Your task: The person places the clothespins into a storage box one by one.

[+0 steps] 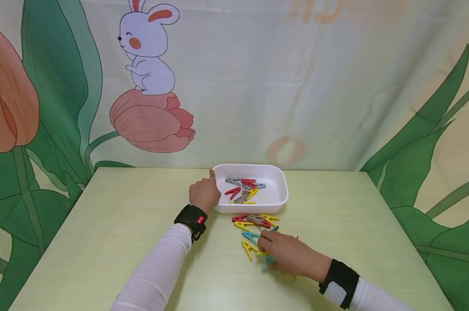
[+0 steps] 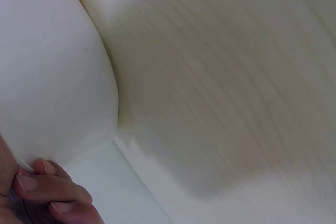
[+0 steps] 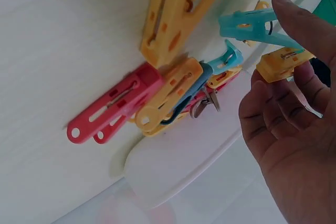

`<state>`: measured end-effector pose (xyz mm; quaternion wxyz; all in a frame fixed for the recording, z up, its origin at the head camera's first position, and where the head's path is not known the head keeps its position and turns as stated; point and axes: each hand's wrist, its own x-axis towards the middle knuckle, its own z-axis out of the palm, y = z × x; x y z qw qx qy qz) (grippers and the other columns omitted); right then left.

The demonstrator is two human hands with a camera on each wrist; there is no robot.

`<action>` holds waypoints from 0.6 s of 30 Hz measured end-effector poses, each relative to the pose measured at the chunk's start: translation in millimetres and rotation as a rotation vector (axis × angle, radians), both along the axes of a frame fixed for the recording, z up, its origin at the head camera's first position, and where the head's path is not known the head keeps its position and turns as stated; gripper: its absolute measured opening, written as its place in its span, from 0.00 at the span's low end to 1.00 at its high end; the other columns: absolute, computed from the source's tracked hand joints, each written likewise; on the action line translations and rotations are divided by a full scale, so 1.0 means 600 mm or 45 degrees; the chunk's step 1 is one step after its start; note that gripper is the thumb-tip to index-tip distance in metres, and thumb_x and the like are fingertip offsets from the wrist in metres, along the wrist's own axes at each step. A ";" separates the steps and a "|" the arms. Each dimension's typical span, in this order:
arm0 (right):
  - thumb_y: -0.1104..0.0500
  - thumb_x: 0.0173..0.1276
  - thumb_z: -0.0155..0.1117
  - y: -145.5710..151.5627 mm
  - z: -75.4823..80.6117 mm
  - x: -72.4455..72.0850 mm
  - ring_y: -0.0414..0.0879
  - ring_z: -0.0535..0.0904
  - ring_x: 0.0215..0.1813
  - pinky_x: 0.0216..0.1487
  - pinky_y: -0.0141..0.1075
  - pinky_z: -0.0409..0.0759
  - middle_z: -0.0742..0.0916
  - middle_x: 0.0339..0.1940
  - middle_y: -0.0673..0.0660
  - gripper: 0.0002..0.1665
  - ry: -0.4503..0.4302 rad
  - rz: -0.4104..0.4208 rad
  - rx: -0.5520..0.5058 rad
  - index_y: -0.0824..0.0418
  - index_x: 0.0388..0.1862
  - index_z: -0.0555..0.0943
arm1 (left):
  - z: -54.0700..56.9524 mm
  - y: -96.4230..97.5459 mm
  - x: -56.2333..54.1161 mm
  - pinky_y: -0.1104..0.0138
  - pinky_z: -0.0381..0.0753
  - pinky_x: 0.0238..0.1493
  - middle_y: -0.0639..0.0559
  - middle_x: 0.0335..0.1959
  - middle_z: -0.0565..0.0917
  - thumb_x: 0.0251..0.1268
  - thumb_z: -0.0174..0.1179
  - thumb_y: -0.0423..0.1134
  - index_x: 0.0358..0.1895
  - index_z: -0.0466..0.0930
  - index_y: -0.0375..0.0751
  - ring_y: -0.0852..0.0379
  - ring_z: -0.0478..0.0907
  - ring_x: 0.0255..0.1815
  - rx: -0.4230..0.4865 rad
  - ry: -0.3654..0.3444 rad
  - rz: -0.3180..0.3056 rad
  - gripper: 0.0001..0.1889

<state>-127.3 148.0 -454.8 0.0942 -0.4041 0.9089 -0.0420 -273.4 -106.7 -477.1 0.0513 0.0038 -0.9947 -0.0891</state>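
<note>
My left hand [image 1: 205,194] holds the left side of a white plastic tray [image 1: 286,201], one digit up along its rim. In the left wrist view its curled fingers [image 2: 58,190] lie against the tray wall [image 2: 58,77]. My right hand [image 1: 290,255] is low over a loose pile of plastic clothespins in front of the tray. In the right wrist view its fingers curl round a yellow clothespin [image 3: 281,65]. A light blue clothespin [image 3: 249,26] lies against the thumb; I cannot tell if it is held too. A red clothespin [image 3: 115,103] lies nearby.
Inside the tray lie several red, yellow, grey and blue clothespins, among them a red clothespin [image 1: 233,191]. Between tray and right hand are more, including a yellow clothespin [image 1: 248,249]. The pale wooden table [image 1: 114,224] ends at a printed curtain [image 1: 234,86].
</note>
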 end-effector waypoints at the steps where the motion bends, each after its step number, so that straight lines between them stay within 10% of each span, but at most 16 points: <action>1: 0.51 0.61 0.79 -0.001 0.002 -0.001 0.39 0.70 0.44 0.45 0.30 0.75 0.75 0.43 0.47 0.20 0.007 0.000 -0.004 0.52 0.46 0.78 | -0.001 0.000 0.000 0.56 0.84 0.32 0.40 0.32 0.87 0.71 0.63 0.43 0.78 0.65 0.36 0.46 0.83 0.27 0.000 0.002 0.002 0.36; 18: 0.52 0.64 0.77 -0.009 0.059 -0.015 0.40 0.76 0.42 0.45 0.31 0.82 0.84 0.43 0.49 0.12 0.208 0.024 -0.129 0.53 0.41 0.83 | 0.001 -0.001 0.003 0.53 0.84 0.31 0.38 0.35 0.89 0.68 0.63 0.41 0.78 0.65 0.34 0.42 0.86 0.29 0.025 0.041 -0.022 0.36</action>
